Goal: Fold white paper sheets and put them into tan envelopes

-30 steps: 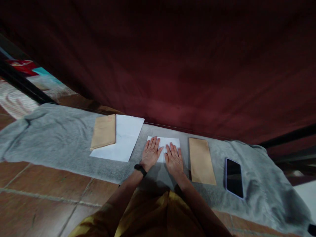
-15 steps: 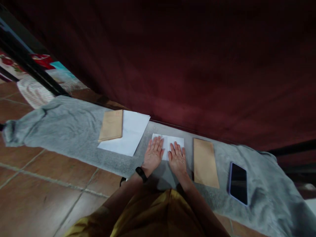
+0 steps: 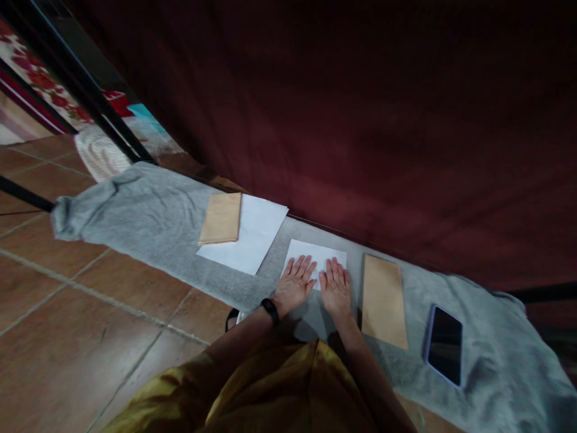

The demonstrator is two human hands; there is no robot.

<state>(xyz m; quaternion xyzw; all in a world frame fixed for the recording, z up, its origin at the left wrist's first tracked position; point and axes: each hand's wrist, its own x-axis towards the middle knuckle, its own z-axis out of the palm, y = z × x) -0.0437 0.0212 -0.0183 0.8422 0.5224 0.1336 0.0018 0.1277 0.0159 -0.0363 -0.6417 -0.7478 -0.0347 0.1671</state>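
A small white sheet of paper [image 3: 318, 249] lies on the grey cloth in front of me, partly covered by both hands. My left hand [image 3: 294, 282] rests flat on its lower left part, fingers spread. On the lower right part lies my right hand [image 3: 335, 287], also flat with the fingers stretched out. A brown envelope [image 3: 384, 300] is just right of my right hand. Off to the left, a stack of brown envelopes [image 3: 220, 218] sits on top of larger white sheets [image 3: 261, 231].
A grey cloth [image 3: 157, 222] covers the long narrow surface. A phone [image 3: 445, 344] with a dark screen lies at the right. Behind hangs a dark red curtain [image 3: 324, 132]. Black metal bars [image 3: 90, 84] stand at the left, above the tiled floor [image 3: 90, 337].
My left hand has slid lower on the sheet, its fingers now slanting right. The right hand stays flat on it. The whole view has shifted slightly, showing more at the left.
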